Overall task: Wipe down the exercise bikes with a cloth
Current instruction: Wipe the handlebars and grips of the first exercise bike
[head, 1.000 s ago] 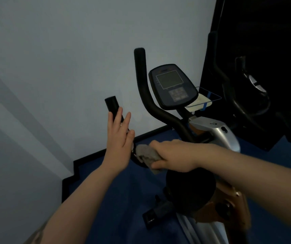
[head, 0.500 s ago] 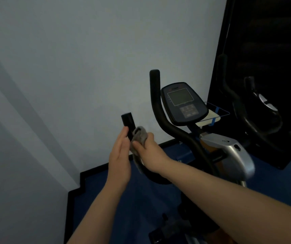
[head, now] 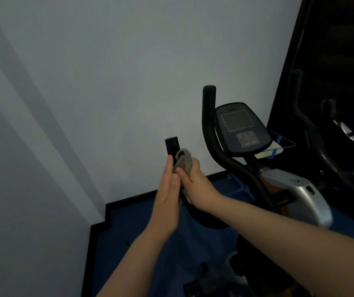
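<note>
My right hand (head: 195,185) has its grip clenched on the grey cloth (head: 183,160), wrapping it around the exercise bike's near handlebar (head: 172,146) just below its black tip. My left hand (head: 167,189) lies flat against the bar's other side, fingers straight, grip released. The console (head: 241,127) sits to the right.

A single wide-angle head camera looked forward and down from the person's own eye level, tilted so the white wall (head: 107,71) leaned across the frame. It sat close to the exercise bike (head: 244,168), whose near handlebar lay within arm's reach at centre, the blue floor (head: 141,236) below.
</note>
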`<action>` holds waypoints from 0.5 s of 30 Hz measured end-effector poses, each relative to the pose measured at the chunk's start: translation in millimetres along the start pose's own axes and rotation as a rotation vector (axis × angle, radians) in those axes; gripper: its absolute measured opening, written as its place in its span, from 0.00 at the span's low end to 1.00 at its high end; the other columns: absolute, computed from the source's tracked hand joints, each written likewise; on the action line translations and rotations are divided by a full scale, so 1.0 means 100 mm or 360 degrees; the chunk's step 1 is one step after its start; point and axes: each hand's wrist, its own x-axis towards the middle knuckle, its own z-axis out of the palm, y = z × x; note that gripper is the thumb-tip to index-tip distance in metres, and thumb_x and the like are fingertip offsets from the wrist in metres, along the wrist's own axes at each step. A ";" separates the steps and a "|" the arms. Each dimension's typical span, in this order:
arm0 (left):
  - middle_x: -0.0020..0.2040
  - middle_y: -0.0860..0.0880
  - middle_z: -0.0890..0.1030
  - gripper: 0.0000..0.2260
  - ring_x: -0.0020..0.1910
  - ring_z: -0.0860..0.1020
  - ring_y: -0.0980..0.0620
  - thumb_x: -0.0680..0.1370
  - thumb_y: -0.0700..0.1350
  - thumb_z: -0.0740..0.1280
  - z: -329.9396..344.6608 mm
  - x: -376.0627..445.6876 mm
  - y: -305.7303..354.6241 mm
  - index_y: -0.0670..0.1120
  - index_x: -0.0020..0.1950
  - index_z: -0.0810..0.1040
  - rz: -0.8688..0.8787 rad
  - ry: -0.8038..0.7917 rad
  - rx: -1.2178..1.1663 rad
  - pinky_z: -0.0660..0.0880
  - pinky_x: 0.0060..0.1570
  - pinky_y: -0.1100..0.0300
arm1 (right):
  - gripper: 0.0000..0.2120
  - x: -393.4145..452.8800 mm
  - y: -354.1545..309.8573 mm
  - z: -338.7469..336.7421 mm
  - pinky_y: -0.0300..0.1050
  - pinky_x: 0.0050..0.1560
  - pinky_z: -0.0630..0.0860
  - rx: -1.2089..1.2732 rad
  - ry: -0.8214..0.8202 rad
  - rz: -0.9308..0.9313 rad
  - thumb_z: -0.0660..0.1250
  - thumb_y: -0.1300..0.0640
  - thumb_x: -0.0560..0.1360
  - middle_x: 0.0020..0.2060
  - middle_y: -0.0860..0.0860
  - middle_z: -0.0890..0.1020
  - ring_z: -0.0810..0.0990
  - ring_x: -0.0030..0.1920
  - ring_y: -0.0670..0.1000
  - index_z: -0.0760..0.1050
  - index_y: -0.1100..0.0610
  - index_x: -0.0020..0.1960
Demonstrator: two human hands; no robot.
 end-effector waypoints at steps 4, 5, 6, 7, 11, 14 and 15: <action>0.76 0.63 0.57 0.26 0.71 0.59 0.71 0.79 0.56 0.53 0.04 0.00 -0.03 0.60 0.77 0.51 0.0048 0.0078 0.0063 0.57 0.69 0.73 | 0.13 0.23 -0.11 -0.03 0.43 0.50 0.75 -0.0044 0.0027 -0.0055 0.57 0.48 0.82 0.56 0.54 0.77 0.78 0.52 0.49 0.60 0.53 0.62; 0.75 0.65 0.57 0.25 0.70 0.59 0.72 0.79 0.56 0.53 0.03 0.01 -0.02 0.60 0.76 0.51 0.0056 0.0101 0.0069 0.57 0.66 0.77 | 0.15 0.33 -0.20 -0.01 0.46 0.52 0.75 -0.0087 0.0108 -0.0121 0.58 0.48 0.82 0.58 0.55 0.75 0.78 0.53 0.51 0.60 0.54 0.64; 0.74 0.66 0.57 0.25 0.70 0.59 0.74 0.80 0.56 0.53 0.02 0.01 -0.01 0.61 0.76 0.51 0.0061 0.0119 0.0072 0.58 0.63 0.79 | 0.19 0.41 -0.28 0.01 0.49 0.54 0.75 -0.0113 0.0179 -0.0191 0.59 0.49 0.81 0.61 0.55 0.73 0.77 0.55 0.51 0.59 0.55 0.67; 0.73 0.67 0.58 0.25 0.69 0.59 0.74 0.79 0.57 0.53 -0.01 0.02 0.01 0.61 0.76 0.51 0.0062 0.0129 0.0070 0.58 0.62 0.81 | 0.22 0.46 -0.33 0.04 0.51 0.57 0.75 -0.0096 0.0232 -0.0248 0.60 0.49 0.81 0.63 0.54 0.72 0.76 0.56 0.52 0.58 0.55 0.71; 0.74 0.63 0.62 0.28 0.70 0.63 0.70 0.77 0.60 0.53 -0.09 0.03 0.00 0.59 0.77 0.54 0.0056 0.0154 0.0014 0.60 0.64 0.78 | 0.27 0.38 -0.20 0.12 0.49 0.62 0.73 -0.0008 0.0290 -0.0282 0.60 0.51 0.81 0.67 0.53 0.69 0.73 0.62 0.50 0.53 0.53 0.76; 0.75 0.60 0.62 0.31 0.71 0.64 0.66 0.75 0.63 0.54 -0.09 0.01 -0.02 0.58 0.78 0.54 -0.0027 0.0191 -0.0022 0.61 0.64 0.77 | 0.21 0.31 -0.08 0.05 0.44 0.55 0.74 -0.0062 0.0136 -0.0170 0.58 0.51 0.82 0.62 0.54 0.73 0.76 0.59 0.52 0.56 0.55 0.71; 0.76 0.60 0.62 0.31 0.71 0.64 0.66 0.75 0.63 0.54 -0.08 0.01 -0.02 0.58 0.78 0.55 -0.0030 0.0198 -0.0007 0.61 0.65 0.76 | 0.18 0.34 -0.11 0.01 0.43 0.53 0.73 -0.0078 0.0117 -0.0164 0.58 0.50 0.82 0.60 0.54 0.75 0.77 0.58 0.53 0.59 0.55 0.68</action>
